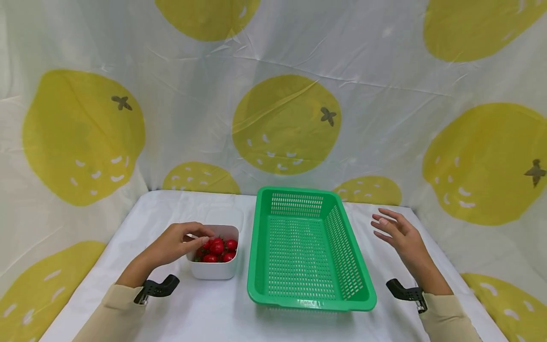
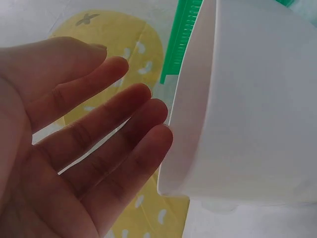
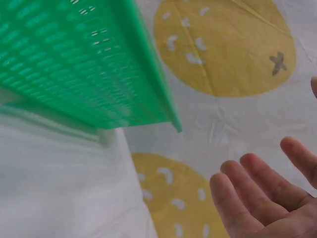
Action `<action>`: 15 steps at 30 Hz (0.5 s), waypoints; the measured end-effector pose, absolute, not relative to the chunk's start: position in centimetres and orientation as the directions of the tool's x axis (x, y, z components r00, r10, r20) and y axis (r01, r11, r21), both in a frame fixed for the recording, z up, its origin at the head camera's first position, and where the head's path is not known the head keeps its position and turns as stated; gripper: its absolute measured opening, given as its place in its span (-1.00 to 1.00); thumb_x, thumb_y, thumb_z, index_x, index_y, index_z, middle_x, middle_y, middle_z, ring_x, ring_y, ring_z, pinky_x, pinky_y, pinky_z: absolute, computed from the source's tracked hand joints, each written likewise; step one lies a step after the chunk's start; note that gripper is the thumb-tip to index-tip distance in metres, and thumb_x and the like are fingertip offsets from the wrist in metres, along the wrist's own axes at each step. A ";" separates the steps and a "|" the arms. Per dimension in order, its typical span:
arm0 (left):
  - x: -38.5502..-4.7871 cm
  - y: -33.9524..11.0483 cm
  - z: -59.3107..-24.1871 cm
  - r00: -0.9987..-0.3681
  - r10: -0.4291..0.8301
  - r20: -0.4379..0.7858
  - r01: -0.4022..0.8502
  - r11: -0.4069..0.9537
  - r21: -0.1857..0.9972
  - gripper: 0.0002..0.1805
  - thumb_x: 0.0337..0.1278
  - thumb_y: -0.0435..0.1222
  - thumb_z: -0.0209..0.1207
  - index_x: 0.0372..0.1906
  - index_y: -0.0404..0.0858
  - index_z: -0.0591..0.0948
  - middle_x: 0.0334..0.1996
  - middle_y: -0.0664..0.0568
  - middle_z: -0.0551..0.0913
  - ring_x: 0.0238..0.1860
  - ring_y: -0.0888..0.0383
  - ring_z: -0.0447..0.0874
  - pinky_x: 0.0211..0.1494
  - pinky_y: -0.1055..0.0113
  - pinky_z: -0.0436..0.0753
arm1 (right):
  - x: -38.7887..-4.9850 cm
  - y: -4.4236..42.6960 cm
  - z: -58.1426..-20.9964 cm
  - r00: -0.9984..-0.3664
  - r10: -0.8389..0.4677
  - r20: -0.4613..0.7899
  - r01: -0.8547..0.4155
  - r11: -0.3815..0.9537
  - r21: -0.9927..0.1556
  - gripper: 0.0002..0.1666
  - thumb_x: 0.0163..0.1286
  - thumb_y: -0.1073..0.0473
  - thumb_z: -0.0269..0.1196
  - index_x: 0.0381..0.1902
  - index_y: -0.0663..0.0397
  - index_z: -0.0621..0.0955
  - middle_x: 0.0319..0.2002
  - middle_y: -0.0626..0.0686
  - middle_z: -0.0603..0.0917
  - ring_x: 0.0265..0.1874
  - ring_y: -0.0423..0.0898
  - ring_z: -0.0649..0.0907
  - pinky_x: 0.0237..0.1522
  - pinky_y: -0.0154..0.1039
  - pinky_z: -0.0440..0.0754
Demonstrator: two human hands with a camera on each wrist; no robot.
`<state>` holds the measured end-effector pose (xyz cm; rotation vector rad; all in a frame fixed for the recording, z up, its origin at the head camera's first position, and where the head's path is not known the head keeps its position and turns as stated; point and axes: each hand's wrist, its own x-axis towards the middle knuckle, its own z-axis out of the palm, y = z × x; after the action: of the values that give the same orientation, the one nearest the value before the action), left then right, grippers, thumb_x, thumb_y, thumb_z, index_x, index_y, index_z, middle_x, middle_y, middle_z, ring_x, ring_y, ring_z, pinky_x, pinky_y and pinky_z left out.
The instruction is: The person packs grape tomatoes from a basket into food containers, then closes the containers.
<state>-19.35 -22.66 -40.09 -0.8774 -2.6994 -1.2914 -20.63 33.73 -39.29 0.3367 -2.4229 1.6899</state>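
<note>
Over the left rim of a white container [image 1: 213, 271] hovers my left hand [image 1: 179, 243], its fingers loosely bent and nothing in them. Several red cherry tomatoes [image 1: 217, 246] with green stems fill that container. The left wrist view shows the left fingertips [image 2: 161, 136] close by the container's wall [image 2: 257, 109]; whether they touch it I cannot tell. A green perforated plastic basket [image 1: 260, 247] stands to the right of the container. Off the basket's right side, my right hand [image 1: 399, 232] is held in the air with its fingers spread and holding nothing.
A translucent lid-like piece [image 1: 226, 213] lies behind the container on the white-covered table [image 1: 171, 304]. Around the back and sides hangs a white cloth [image 1: 188, 123] printed with large yellow lemons. A black wrist mount [image 1: 159, 287] sits on each forearm.
</note>
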 end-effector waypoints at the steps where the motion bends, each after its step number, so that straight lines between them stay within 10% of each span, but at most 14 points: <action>1: -19.3 -22.8 -40.0 -0.844 0.467 0.262 0.497 0.502 0.708 -0.81 0.33 -0.20 0.16 -0.06 -0.12 0.68 -0.08 0.02 0.69 -0.10 0.22 0.65 -0.07 0.34 0.65 | -20.6 33.6 -38.7 -0.957 -0.086 0.276 -0.289 0.308 -0.906 -0.43 0.52 0.06 0.04 0.40 0.09 0.26 0.18 -0.03 0.52 0.14 -0.16 0.58 0.01 -0.38 0.57; 15: -19.7 -23.8 -38.4 -0.867 0.322 0.380 0.498 0.588 0.637 -0.84 0.33 -0.23 0.16 -0.09 -0.10 0.68 -0.13 0.10 0.69 -0.07 0.14 0.66 0.00 0.20 0.65 | -21.9 27.2 -31.1 -0.903 -0.242 0.355 -0.360 -0.023 -0.933 -0.50 0.55 0.16 0.00 0.35 0.24 0.28 0.23 0.17 0.49 0.23 0.02 0.50 0.17 -0.25 0.48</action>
<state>-19.66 -23.80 -38.38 -0.6807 -2.5938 -1.1445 -21.91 27.17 -31.11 0.6595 -2.1329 2.0849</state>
